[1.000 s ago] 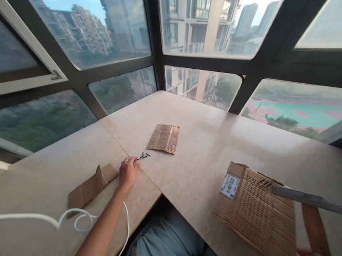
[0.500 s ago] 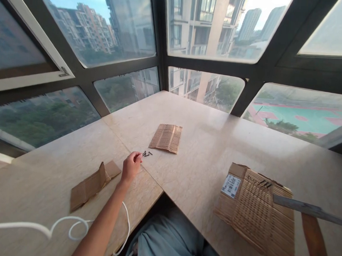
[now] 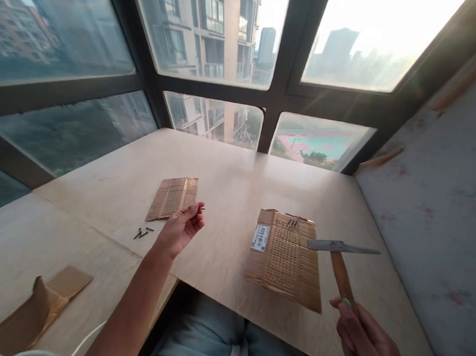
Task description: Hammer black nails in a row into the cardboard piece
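Okay, head view: left hand up over the worktop, grip pinched on a thin fastener, tip poking out past the fingertips; nail or screw, too small to tell. Small corrugated sheet lies just behind that hand, partly overlapped by it in view. Loose fasteners in a little cluster near the sheet's front edge. Right hand, grip closed round the wooden handle of a hammer; metal head overlaps the right edge of the large cardboard piece, contact unclear. That piece has a white label at left, dark strokes near its far edge, can't tell what. Folded cardboard scrap at lower left, white cable beside it. Windows behind.
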A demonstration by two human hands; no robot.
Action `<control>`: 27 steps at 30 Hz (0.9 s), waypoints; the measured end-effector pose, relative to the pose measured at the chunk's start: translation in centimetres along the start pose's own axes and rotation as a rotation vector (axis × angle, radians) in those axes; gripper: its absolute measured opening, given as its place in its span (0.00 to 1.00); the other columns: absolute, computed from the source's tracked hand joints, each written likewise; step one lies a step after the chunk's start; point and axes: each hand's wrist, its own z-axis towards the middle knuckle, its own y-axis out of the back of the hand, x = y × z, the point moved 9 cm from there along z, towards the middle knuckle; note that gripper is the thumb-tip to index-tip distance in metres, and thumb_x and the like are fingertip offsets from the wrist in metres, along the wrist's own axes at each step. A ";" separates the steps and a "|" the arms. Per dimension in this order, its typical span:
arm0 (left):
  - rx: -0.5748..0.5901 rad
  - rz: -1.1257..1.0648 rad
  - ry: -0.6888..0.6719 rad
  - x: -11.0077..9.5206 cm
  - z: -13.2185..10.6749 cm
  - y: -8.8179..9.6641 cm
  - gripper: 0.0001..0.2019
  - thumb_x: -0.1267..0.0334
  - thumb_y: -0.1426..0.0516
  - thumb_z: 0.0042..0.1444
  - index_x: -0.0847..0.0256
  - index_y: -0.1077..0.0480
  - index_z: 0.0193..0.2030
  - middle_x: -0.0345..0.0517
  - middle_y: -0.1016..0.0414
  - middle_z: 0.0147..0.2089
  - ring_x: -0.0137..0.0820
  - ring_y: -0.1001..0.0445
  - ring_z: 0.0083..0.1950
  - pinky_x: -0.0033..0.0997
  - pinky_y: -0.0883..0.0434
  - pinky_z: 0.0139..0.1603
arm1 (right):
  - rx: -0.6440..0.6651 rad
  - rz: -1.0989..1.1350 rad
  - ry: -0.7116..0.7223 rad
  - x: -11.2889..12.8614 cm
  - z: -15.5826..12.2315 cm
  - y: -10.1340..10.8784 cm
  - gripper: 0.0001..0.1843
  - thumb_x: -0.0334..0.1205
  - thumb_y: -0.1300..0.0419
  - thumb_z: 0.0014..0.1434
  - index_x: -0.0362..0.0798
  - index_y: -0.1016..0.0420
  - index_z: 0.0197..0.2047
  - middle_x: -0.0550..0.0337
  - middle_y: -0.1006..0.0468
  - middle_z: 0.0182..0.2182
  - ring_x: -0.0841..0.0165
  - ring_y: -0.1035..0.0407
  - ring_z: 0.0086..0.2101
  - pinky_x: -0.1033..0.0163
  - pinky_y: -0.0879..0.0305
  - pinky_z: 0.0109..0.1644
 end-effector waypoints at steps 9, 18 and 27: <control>0.368 0.104 0.140 5.9 1.1 -10.8 0.23 0.44 0.34 0.49 0.63 0.35 0.29 0.29 0.39 0.19 0.15 0.38 0.16 0.12 0.41 0.14 | -0.086 0.038 0.024 -0.2 -0.6 1.1 0.31 0.69 0.37 0.48 0.49 0.30 0.41 0.76 0.45 0.17 0.80 0.54 0.11 0.74 0.59 0.11; 0.464 0.390 0.004 8.6 2.8 -16.5 0.23 0.52 0.27 0.35 0.67 0.23 0.34 0.44 0.22 0.27 0.26 0.22 0.29 0.21 0.25 0.28 | -0.114 0.039 0.077 -0.7 -0.6 1.1 0.32 0.70 0.42 0.53 0.48 0.33 0.42 0.77 0.46 0.17 0.82 0.59 0.11 0.76 0.62 0.11; 0.585 0.678 -0.239 10.8 5.1 -19.5 0.14 0.59 0.32 0.46 0.66 0.22 0.36 0.43 0.22 0.24 0.28 0.24 0.24 0.26 0.26 0.25 | -0.104 0.037 0.026 -1.2 0.5 1.4 0.33 0.71 0.41 0.51 0.48 0.30 0.43 0.75 0.47 0.17 0.80 0.57 0.11 0.74 0.61 0.11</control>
